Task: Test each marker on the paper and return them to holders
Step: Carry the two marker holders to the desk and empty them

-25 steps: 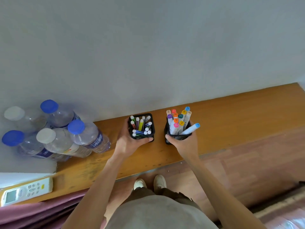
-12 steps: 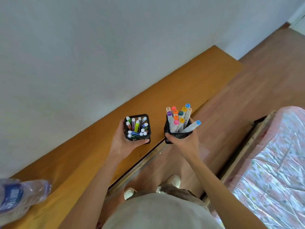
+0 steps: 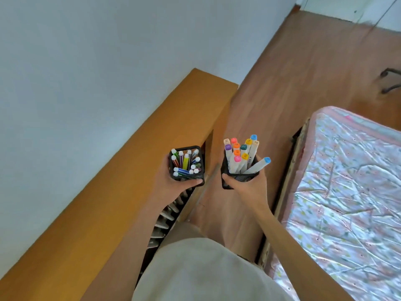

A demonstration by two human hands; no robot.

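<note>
Both grips closed: left hand (image 3: 171,181) wraps the square black holder (image 3: 187,162) of thin markers (image 3: 185,161), right hand (image 3: 247,187) wraps the mesh holder (image 3: 238,177) of thick markers (image 3: 238,155). Since a second ago both holders have lifted off the wooden surface (image 3: 121,170) and swung toward the bed (image 3: 347,192). No paper visible; testing not yet begun, likely still relocating.

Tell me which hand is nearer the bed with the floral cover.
Right. The right hand, holding the holder of thick markers, is beside the bed edge. The left hand, gripping the square holder, is farther off, over by the wooden ledge.
</note>
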